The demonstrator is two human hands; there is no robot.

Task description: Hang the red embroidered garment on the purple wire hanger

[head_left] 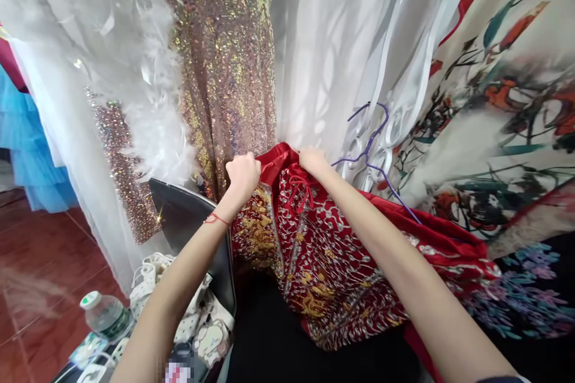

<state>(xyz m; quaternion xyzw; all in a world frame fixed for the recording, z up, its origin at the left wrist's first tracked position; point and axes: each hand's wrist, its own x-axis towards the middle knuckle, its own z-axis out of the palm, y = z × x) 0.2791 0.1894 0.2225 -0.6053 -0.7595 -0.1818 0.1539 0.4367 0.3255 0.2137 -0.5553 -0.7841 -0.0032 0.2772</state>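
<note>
A red embroidered garment (332, 257) with gold and silver stitching spreads across the middle of the view. My left hand (244, 175) is closed on its upper left edge, and a thin red string circles that wrist. A short way to the right, my right hand (313, 160) grips the same edge, its fingertips partly hidden. Between the two hands the red cloth bunches up, with a small red tie hanging below. Beside my right forearm, a purple hanger (369, 149) sticks up from the garment, its lower part covered by the cloth.
A white feathered garment (153, 72) and a gold sequined one (229, 60) hang ahead. On the right hangs a floral-print garment (494, 108). A dark chair back (193, 227) stands at left, near a plastic bottle (105, 314) and a white patterned bag (211, 335).
</note>
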